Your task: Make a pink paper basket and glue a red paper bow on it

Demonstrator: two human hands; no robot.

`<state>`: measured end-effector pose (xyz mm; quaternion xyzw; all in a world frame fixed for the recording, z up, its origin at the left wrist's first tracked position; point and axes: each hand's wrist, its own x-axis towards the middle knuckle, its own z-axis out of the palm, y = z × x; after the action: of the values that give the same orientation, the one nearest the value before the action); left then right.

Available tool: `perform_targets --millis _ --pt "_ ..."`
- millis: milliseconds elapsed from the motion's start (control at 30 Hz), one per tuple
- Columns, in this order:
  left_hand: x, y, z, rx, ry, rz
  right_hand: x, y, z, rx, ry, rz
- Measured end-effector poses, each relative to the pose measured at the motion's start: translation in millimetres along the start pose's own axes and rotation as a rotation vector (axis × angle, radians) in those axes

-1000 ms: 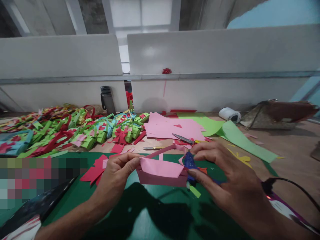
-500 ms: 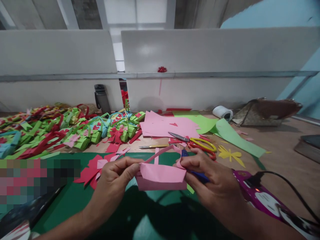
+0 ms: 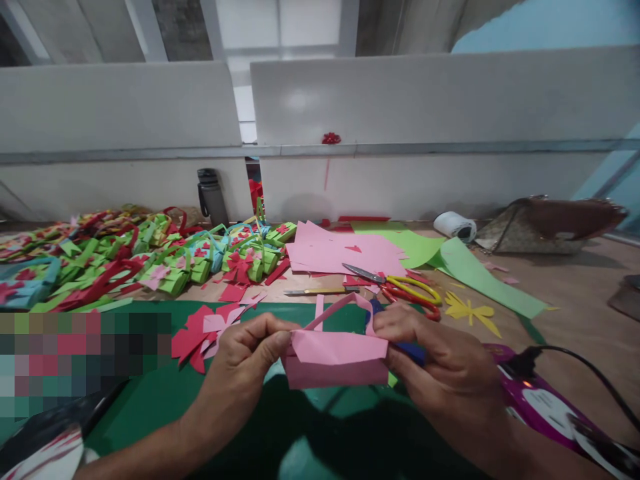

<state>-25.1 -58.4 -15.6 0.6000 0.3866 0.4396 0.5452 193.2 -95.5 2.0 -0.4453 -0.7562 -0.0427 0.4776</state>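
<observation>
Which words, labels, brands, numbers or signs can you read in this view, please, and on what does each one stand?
None can be read.
Purple power strip: any marking is too small or blurred to read.
Handbag: patterned, but no brand is legible.
Dark bottle: no legible lettering.
Pink paper basket: no lettering shows.

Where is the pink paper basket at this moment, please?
In the head view, the pink paper basket is at lower centre, held at its ends between the left hand and the right hand, over the green mat.
</observation>
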Motion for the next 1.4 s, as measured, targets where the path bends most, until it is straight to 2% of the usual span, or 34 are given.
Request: perform_targets --millis 200,367,500,700,833,1033,1200,1400 --pt "0 -5 1.8 -0.059 -0.014 -0.028 1 -1 1 -0.086 0.024 -0.082" --pt "3 -6 0.8 -0.042 -0.033 -0.057 4 2 3 -0.083 0.049 0.025" --pt "3 -7 2.5 -0.052 -0.074 -0.093 6 6 7 0.052 -0.015 0.041" --pt "-2 -4 8.6 -0.075 -0.103 -0.125 8 0 6 0.291 -0.091 0.178" --pt "-3 -3 11.5 -0.091 -0.079 -0.108 7 -4 4 0.275 -0.09 0.177" --pt "-2 -4 11.7 -0.054 -0.144 -0.083 8 -1 8 0.342 -0.091 0.247" --pt "0 0 13.3 -0.066 -0.182 -0.088 10 -2 8 0.372 -0.168 0.261" --pt "3 7 14.1 -0.046 -0.248 -0.106 9 0 3 0.31 -0.242 0.19"
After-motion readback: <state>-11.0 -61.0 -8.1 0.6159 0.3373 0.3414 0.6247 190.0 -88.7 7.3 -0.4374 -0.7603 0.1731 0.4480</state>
